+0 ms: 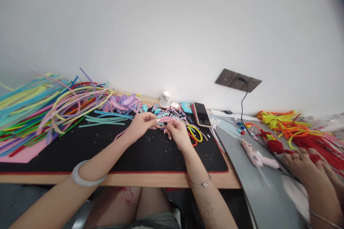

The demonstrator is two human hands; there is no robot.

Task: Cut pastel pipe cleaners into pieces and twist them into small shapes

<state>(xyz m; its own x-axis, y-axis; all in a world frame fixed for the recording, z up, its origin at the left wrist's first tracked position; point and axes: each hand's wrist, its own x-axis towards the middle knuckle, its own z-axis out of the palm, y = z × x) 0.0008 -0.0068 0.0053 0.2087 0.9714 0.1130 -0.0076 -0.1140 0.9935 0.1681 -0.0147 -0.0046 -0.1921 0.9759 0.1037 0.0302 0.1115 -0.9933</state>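
Note:
Above the black mat (161,159), my left hand (142,126) and my right hand (177,133) meet, fingers pinched on a pink pipe cleaner (167,118) stretched between them. It looks bent or doubled; its exact shape is too small to make out. A pink strand trails below my left wrist. Just behind my hands lie short pink, purple and teal pipe-cleaner pieces (182,114). Yellow and orange bent pipe cleaners (198,134) rest right of my right hand. Teal pipe cleaners (107,120) lie left of my left hand.
A large heap of coloured pipe cleaners (53,103) covers the left side. Purple-pink looped shapes (125,103), a paper cup (166,98) and a phone (202,114) stand along the back. On the grey table are a pink glue gun (258,155) and a co-worker's hands (306,164).

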